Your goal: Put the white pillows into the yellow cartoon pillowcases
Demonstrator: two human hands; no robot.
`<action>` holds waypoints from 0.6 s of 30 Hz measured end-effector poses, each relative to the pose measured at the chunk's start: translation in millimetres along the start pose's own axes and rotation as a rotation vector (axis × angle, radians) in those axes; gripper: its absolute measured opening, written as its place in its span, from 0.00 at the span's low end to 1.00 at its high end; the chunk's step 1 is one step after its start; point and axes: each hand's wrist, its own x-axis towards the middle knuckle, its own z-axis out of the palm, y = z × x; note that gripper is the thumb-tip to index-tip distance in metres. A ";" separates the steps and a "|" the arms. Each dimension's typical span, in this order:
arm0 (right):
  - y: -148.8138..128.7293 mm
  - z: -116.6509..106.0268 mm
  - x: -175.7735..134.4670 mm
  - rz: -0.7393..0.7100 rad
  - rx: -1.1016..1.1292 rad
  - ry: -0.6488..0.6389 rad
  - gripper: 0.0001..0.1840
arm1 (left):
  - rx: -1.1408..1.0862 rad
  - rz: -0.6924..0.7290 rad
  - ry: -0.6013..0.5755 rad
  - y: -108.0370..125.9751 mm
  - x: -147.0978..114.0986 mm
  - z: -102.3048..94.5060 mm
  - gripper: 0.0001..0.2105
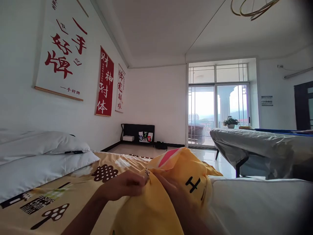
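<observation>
A yellow pillowcase (149, 209), printed with a black letter H and a pink patch, lies bunched up in front of me over the bed. My left hand (127, 186) is closed on its edge, the fingers and thumb pinching the fabric. Beside it my right hand (167, 184) reaches up into the folds; its fingers are hidden by the cloth. Close by on the right is a plain white pillow (264, 202), next to the pillowcase.
A patterned bedsheet (83, 195) covers the bed. White pillows (49, 163) are stacked at the left. To the right stands a table under a plastic cover (259, 143), with a potted plant (230, 121). A black low shelf (138, 130) is by the far wall.
</observation>
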 end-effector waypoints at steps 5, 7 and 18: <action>4.1 -5.8 -1.0 -0.071 -0.078 0.054 0.12 | -0.189 0.105 0.331 -24.6 13.7 9.8 0.16; 7.7 -8.4 -1.9 -0.042 -0.110 0.110 0.11 | -0.153 0.046 0.330 -24.9 15.5 13.1 0.14; 3.5 17.8 -7.3 -0.024 0.007 0.272 0.11 | 0.442 0.073 0.083 27.4 -0.9 26.4 0.07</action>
